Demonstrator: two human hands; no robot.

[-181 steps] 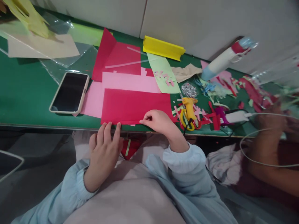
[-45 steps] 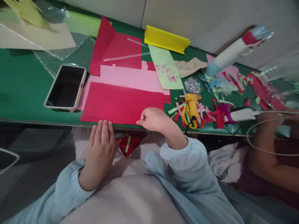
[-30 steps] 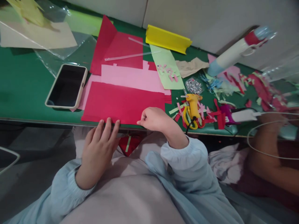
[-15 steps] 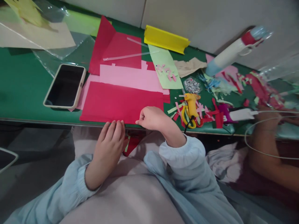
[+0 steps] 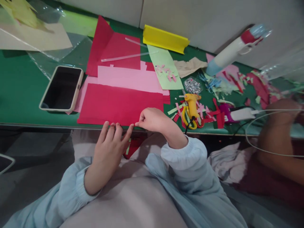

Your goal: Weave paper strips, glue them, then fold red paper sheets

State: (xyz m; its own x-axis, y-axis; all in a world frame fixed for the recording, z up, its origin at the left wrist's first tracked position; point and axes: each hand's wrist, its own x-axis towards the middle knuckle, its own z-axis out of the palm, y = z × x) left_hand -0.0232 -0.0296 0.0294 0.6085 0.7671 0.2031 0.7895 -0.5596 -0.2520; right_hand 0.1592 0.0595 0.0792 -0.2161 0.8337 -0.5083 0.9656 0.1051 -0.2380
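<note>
A red sheet of paper (image 5: pixel 118 103) lies along the table's front edge, its near edge looking folded. My left hand (image 5: pixel 109 150) is open, with fingers spread and fingertips on that near edge. Beside it, my right hand (image 5: pixel 154 120) is closed with curled fingers, pinching the same edge; the fingertips are partly hidden. Under the red sheet is pink paper (image 5: pixel 130 76). Right of my right hand lie a yellow glue gun (image 5: pixel 193 104) and yellow-handled scissors (image 5: pixel 186 117) among paper scraps.
A phone (image 5: pixel 62 88) lies at left near clear plastic and beige paper (image 5: pixel 57 36). Behind are folded red paper (image 5: pixel 125 47), a yellow folded strip (image 5: pixel 165 38) and green paper (image 5: pixel 166 58) bearing pink bits. A bottle (image 5: pixel 235 50) leans right. Another person's arm (image 5: pixel 275 129) is at far right.
My left fingers have spread apart, one fingertip now reaching close to my right hand. My right hand keeps its place on the red paper's edge. The view has shifted slightly.
</note>
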